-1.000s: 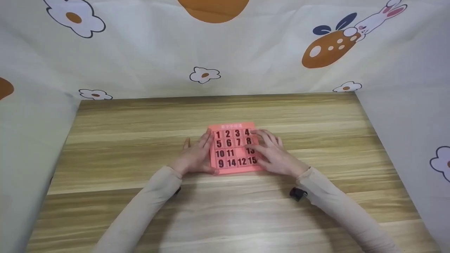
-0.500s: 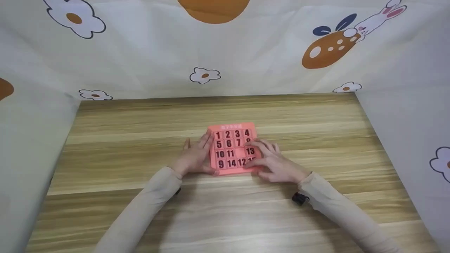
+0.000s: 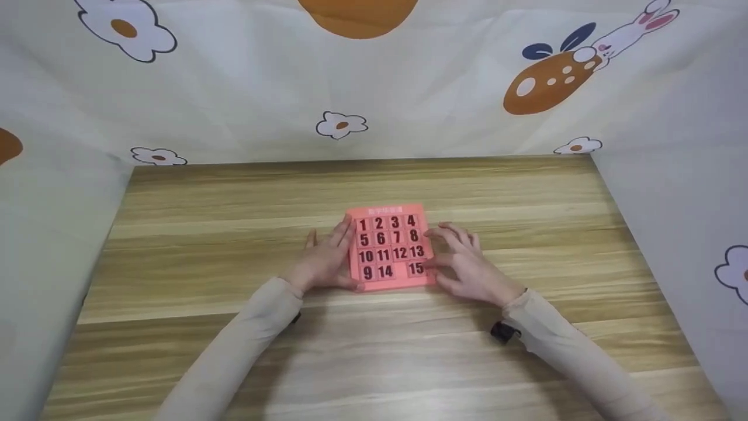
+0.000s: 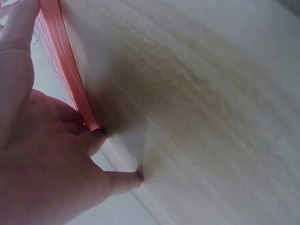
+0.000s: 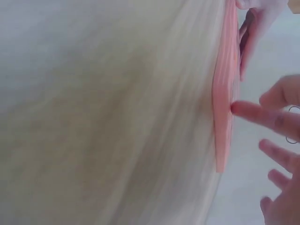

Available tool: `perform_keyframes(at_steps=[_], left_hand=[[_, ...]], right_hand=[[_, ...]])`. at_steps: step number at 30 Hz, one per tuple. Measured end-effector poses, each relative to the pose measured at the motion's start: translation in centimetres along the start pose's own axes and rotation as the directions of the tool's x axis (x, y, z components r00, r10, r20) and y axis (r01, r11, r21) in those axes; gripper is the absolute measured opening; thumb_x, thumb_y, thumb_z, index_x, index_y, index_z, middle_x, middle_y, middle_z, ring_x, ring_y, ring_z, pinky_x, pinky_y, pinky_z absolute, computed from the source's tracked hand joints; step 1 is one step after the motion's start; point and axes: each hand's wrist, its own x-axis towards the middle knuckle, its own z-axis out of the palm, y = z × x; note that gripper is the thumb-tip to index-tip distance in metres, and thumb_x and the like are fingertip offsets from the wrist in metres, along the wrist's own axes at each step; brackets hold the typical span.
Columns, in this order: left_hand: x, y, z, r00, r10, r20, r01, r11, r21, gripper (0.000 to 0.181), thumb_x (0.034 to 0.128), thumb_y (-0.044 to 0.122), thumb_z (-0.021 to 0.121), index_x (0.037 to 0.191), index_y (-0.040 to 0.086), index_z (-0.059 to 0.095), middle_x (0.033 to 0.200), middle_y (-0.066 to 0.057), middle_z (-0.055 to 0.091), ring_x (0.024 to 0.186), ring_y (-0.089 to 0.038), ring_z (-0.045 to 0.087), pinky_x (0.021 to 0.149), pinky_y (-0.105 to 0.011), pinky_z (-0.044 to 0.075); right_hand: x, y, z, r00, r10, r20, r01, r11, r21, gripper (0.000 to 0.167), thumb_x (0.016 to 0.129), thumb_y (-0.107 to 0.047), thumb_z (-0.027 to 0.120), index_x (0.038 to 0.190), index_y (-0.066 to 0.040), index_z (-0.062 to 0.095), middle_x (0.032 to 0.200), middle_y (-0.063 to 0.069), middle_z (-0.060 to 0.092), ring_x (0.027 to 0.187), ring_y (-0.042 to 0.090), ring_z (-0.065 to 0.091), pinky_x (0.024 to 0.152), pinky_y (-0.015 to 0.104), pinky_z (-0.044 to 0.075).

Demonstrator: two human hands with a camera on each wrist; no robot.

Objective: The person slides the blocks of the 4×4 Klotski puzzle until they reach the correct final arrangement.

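A pink number slide puzzle (image 3: 400,283) lies flat on the table in the head view, its rows reading 1 2 3 4, 5 6 7 8, 10 11 12 13 and 9 14, gap, 15. My left hand (image 3: 320,262) holds its left side, thumb at the near left corner and fingers along the edge. At the right side is my right hand (image 3: 467,266), fingers loosely bent, one fingertip by the 15 tile (image 3: 415,269). In the right wrist view a fingertip (image 5: 239,108) touches the puzzle's pink frame (image 5: 221,122) while other fingers hover apart.
The wood-grain table (image 3: 234,199) extends around the puzzle. A pale cloth wall (image 3: 245,88) printed with flowers, a carrot and a rabbit stands behind, with side walls left and right. Each wrist carries a small black device (image 3: 504,332).
The 12 tile has slid up from the bottom row into the third-row gap, leaving a space between 14 and 15. My right hand has drawn back rightward; my left hand stays put.
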Motion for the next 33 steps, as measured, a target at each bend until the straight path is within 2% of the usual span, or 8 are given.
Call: perform_keyframes(at_steps=[2,4,9,12,23,33], left_hand=[[0.04,0.07,0.02,1.000,0.000,0.001,0.000,1.000,0.005,0.128,0.0710,0.062,0.073,0.153,0.004,-0.006,0.158,-0.010,-0.019,0.145,-0.024,-0.008,0.110,-0.061,-0.008],[0.07,0.09,0.05,1.000,0.002,-0.001,-0.002,1.000,0.008,0.127,0.0713,0.063,0.073,0.153,0.004,-0.005,0.158,-0.010,-0.018,0.145,-0.024,-0.008,0.110,-0.061,-0.008],[0.12,0.09,0.12,1.000,0.005,-0.002,-0.005,1.000,0.004,0.128,0.0710,0.062,0.073,0.153,0.003,-0.005,0.158,-0.011,-0.017,0.145,-0.025,-0.008,0.110,-0.061,-0.008],[0.20,0.01,0.16,1.000,-0.007,0.007,0.007,1.000,0.006,0.129,0.0705,0.063,0.073,0.153,0.005,-0.006,0.157,-0.009,-0.019,0.145,-0.023,-0.009,0.110,-0.061,-0.008],[0.17,-0.10,0.18,1.000,-0.015,0.006,0.015,1.000,0.003,0.129,0.0699,0.064,0.073,0.153,0.006,-0.006,0.157,-0.008,-0.020,0.145,-0.023,-0.008,0.110,-0.060,-0.007],[0.28,-0.11,0.12,1.000,-0.018,0.008,0.018,1.000,-0.023,0.131,0.0694,0.062,0.075,0.153,0.006,-0.008,0.157,-0.008,-0.021,0.145,-0.022,-0.009,0.110,-0.060,-0.010]], right_hand=[[-0.11,-0.04,0.15,0.998,-0.006,0.057,0.004,0.999,0.032,0.032,0.081,-0.017,0.069,0.112,-0.012,0.073,0.147,0.019,0.035,0.136,0.044,0.021,0.104,0.066,0.017],[-0.01,-0.10,0.27,0.997,0.009,0.080,-0.014,0.998,0.067,0.037,0.082,-0.016,0.068,0.119,-0.012,0.070,0.150,0.019,0.031,0.137,0.044,0.019,0.105,0.066,0.015],[0.39,0.11,0.33,0.997,0.081,0.000,-0.081,0.995,0.060,0.043,0.080,-0.011,0.068,0.123,-0.011,0.067,0.149,0.019,0.032,0.138,0.042,0.019,0.106,0.064,0.015],[0.41,0.31,0.44,0.996,0.086,-0.007,-0.086,0.996,0.026,0.048,0.080,-0.012,0.068,0.128,-0.010,0.063,0.149,0.020,0.030,0.137,0.044,0.019,0.105,0.064,0.016],[0.18,0.60,0.81,0.998,0.048,-0.032,-0.048,0.999,0.009,0.045,0.079,-0.011,0.068,0.124,-0.009,0.065,0.147,0.023,0.032,0.136,0.043,0.021,0.103,0.064,0.019],[0.32,0.55,0.80,0.997,0.077,-0.008,-0.076,0.997,0.013,0.046,0.080,-0.010,0.068,0.126,-0.011,0.064,0.148,0.021,0.031,0.137,0.044,0.020,0.104,0.061,0.018]])
